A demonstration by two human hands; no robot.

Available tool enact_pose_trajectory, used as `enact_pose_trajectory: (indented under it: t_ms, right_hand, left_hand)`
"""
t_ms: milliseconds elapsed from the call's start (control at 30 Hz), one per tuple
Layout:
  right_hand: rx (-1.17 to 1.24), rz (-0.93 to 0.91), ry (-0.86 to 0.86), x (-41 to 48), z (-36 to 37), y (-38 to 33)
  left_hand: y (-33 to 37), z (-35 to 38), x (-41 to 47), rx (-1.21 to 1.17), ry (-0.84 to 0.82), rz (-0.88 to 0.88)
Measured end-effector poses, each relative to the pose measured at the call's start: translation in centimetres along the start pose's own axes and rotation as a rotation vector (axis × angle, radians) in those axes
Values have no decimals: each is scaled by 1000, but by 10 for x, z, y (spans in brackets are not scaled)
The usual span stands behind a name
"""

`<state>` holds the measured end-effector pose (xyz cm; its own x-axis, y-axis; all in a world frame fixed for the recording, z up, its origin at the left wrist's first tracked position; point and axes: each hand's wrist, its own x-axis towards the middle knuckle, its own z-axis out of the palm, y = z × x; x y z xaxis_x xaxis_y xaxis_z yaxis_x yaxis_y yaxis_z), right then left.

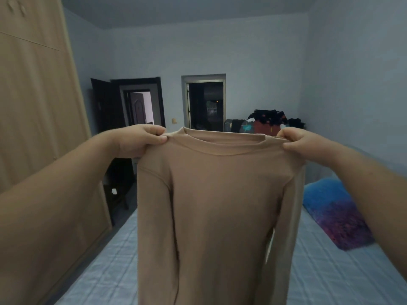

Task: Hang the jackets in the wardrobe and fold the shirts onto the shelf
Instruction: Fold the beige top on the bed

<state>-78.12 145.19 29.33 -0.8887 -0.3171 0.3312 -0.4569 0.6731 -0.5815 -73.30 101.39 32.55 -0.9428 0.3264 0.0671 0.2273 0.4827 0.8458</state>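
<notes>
Above the pale-blue quilted bed (103,267), hanging upright: tan long-sleeved knit shirt (215,205), pinched at both shoulders by left hand (141,140) and right hand (300,143), spread apart. Hem cut off below. At bed's far end, dark heap of clothes (268,121), too blurred to sort.

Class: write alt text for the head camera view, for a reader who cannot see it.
A left hand and right hand pinch the shoulders of a tan long-sleeved shirt, holding it up above a blue quilted bed. A closed light-wood wardrobe stands at left.
</notes>
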Motion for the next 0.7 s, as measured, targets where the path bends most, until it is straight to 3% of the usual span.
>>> enact_pose_trajectory:
  t_ms: [167, 433, 533, 600, 700]
  right_hand:
    - [-56, -48, 253, 2, 8, 2]
    - [112, -50, 379, 7, 31, 14]
    - [75, -9, 367, 0, 29, 24]
    - [80, 53, 295, -8, 26, 34]
    - [274, 193, 233, -24, 22, 41]
  left_hand:
    - [2, 10, 5, 115, 138, -49]
    - [-6, 60, 8, 410, 590, -35]
    - [-10, 71, 2, 485, 538, -109]
    - [-14, 78, -6, 377, 437, -111]
    - [-17, 89, -21, 257, 378, -32]
